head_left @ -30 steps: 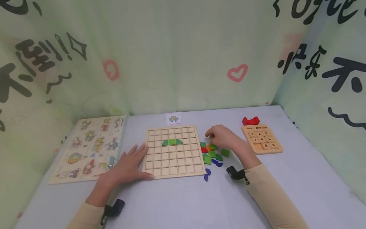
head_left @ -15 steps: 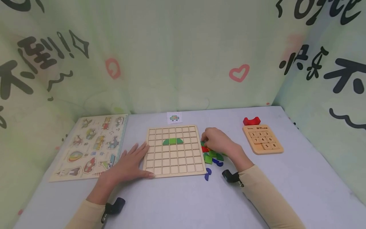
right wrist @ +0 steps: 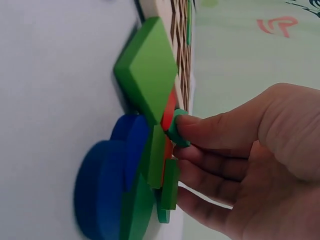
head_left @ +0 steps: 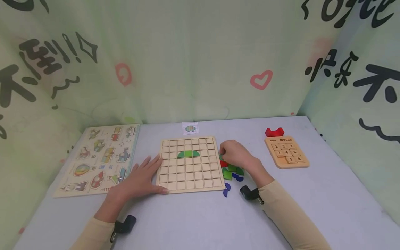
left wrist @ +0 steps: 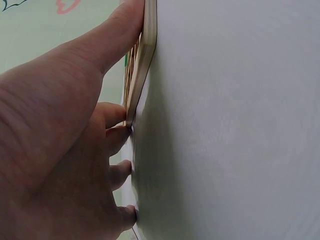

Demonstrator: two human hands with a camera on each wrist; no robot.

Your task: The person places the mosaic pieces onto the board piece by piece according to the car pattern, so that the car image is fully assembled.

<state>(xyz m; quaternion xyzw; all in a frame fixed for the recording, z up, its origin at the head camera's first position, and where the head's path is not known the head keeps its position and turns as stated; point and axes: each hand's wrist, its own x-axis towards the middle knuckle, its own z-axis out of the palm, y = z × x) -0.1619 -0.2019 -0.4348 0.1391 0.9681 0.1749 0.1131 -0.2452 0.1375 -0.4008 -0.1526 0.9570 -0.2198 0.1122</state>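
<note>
A wooden grid board [head_left: 189,177] lies flat in the middle of the table. Two dark green quarter-round pieces flank a light green square [head_left: 188,153] in one of its upper rows. My left hand [head_left: 137,182] rests with spread fingers at the board's left edge, the thumb on its lower left corner. Beside the right edge, my right hand [head_left: 235,152] pinches a dark green piece [right wrist: 178,129] between thumb and fingers. Under and around that hand are loose pieces: light green squares [head_left: 227,174], a red piece [head_left: 223,163] and blue pieces [head_left: 227,186]. The fingers partly hide the pile.
A small pattern card [head_left: 190,128] lies behind the board. To the left is a picture puzzle board [head_left: 97,159]. A wooden number puzzle [head_left: 286,152] and a red notched piece [head_left: 274,132] lie on the right. A curtain [head_left: 193,62] hangs behind the table.
The right hand has moved left and slightly down over the pile, to the board's right edge, and holds almost still there in the last half second. My left hand stays in place.
</note>
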